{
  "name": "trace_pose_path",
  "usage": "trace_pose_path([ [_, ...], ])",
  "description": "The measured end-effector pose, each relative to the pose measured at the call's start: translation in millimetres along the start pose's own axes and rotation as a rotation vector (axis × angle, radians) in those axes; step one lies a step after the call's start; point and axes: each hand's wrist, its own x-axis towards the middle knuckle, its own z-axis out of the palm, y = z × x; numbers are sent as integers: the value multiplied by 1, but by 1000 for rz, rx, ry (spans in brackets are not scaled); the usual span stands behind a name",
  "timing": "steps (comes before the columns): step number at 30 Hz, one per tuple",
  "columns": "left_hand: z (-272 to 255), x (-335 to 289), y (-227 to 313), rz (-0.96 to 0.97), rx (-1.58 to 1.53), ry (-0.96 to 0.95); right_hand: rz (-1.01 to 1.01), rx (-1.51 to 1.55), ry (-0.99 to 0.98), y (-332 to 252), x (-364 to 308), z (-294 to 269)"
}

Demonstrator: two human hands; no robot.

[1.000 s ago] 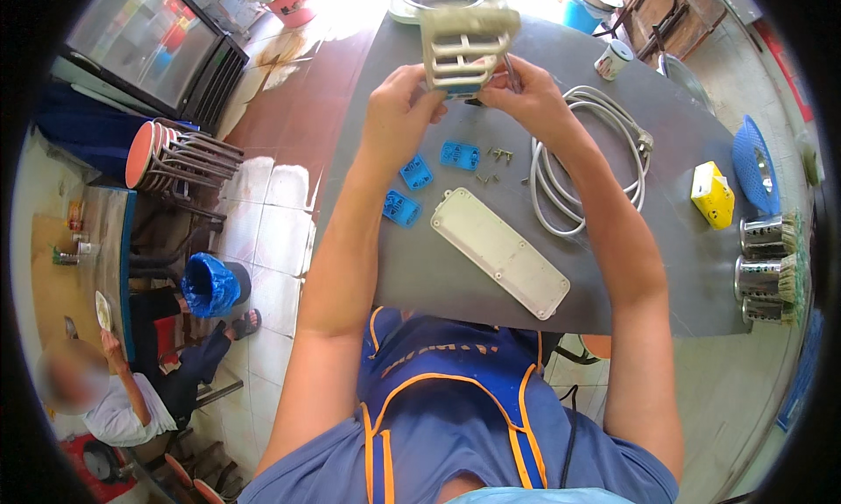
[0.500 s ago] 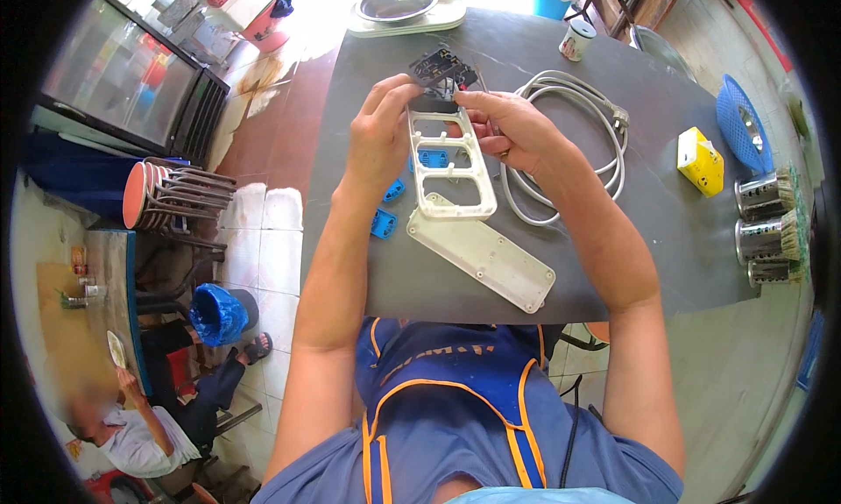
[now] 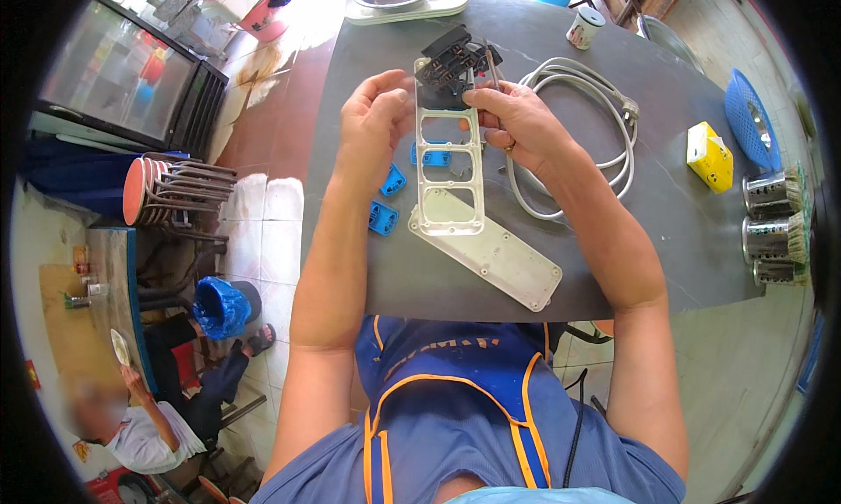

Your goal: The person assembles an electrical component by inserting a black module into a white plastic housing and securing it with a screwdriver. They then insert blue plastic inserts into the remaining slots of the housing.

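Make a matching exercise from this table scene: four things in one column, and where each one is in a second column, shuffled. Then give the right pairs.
Things
1. white socket frame
2. yellow box
3. grey cable
4. white cover plate

Places
A. lying flat on the table, nearest the person
B. held between the left hand and the right hand
C. coiled on the table beyond the right forearm
D. standing near the blue basket

Pairs: 1-B, 2-D, 3-C, 4-A
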Motion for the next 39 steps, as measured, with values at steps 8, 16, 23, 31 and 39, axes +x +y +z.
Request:
trace_pose_path([
  [8,2,-3,5,-176,53,-163,-70,-237,-16,10,-1,2],
  [16,-7,1,-1,-218,-154,-133,-85,-387,-2,-7,-22,2],
  [23,-12,5,-1,-195,-178,-122,-333,-782,-76,-15,-45,-37],
  [31,-10,3,-1,-193,-90,-57,-448,-843,-16,-60,-87,-16],
  [39,-10,4,-4,-206,-23,26,-402,-806,-203,-90,-83,-12],
])
